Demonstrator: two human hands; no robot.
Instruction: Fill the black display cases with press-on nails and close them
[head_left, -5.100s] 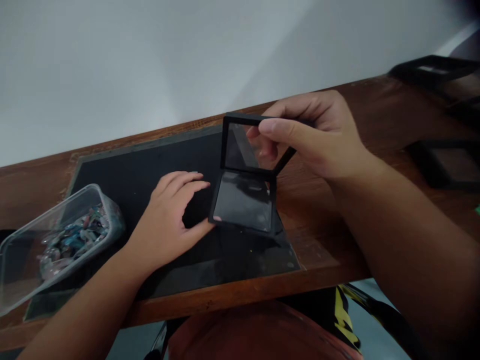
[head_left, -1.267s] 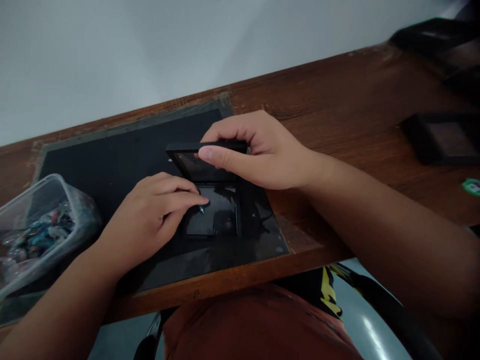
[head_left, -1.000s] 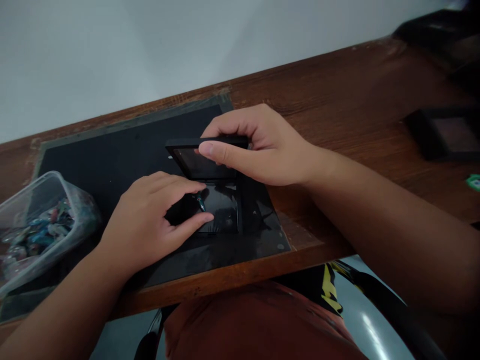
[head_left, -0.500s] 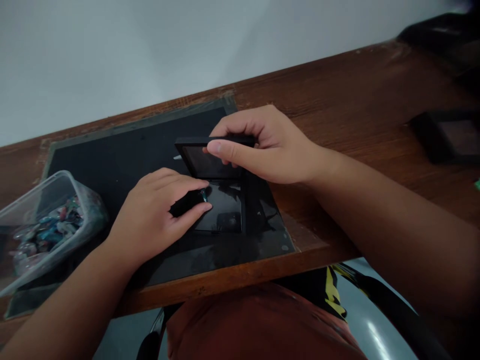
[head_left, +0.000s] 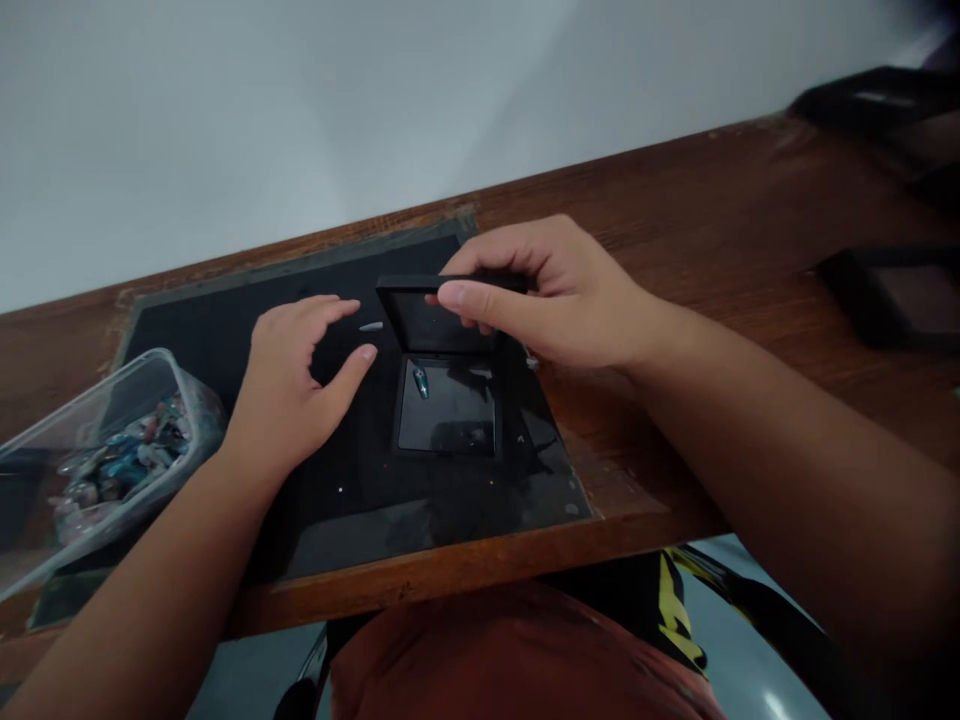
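Note:
A black hinged case (head_left: 448,425) lies open on the dark mat, its lid raised. My right hand (head_left: 544,290) grips the top edge of the lid, thumb in front and fingers behind. Inside the base, near its upper left corner, rests a small teal nail-shaped piece (head_left: 421,381) with a light pattern. My left hand (head_left: 300,370) hovers left of the case, thumb and fingers apart, holding nothing. Just beyond its fingertips a pale pointed piece (head_left: 370,326) lies on the mat.
A clear plastic tub (head_left: 184,400) of many small shiny pieces (head_left: 127,460) stands at the left. The black mat (head_left: 300,530) covers part of the wooden table (head_left: 675,190). Another black frame (head_left: 862,300) lies at the right, with dark items (head_left: 870,100) behind it.
My left hand has let go of the teal piece, which now lies in the case, and has moved up and left with its fingers spread. My right hand still holds the lid.

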